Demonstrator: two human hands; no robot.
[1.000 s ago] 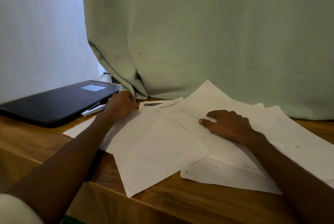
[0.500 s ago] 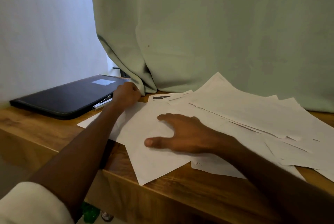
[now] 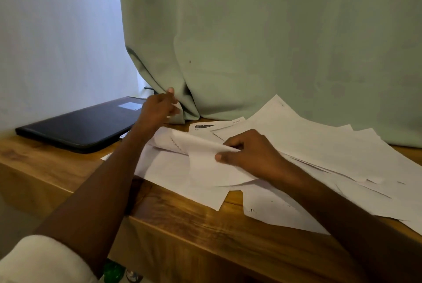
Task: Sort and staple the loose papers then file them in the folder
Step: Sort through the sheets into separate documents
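Several loose white papers lie fanned across the wooden table. My right hand pinches the edge of one sheet and lifts it, so the sheet curls over the pile. My left hand hovers blurred above the table by the curtain's hem, thumb up and fingers spread, with nothing in it. A black zipped folder lies flat at the left. Only a silver tip of the stapler shows between the folder and my left forearm.
A pale green curtain hangs down onto the back of the table behind the papers. The table's front edge runs diagonally below my arms. A green object sits on the floor below.
My right hand went from lying flat on the front sheet to pinching its edge and curling it up. My left hand lifted off the papers toward the curtain.
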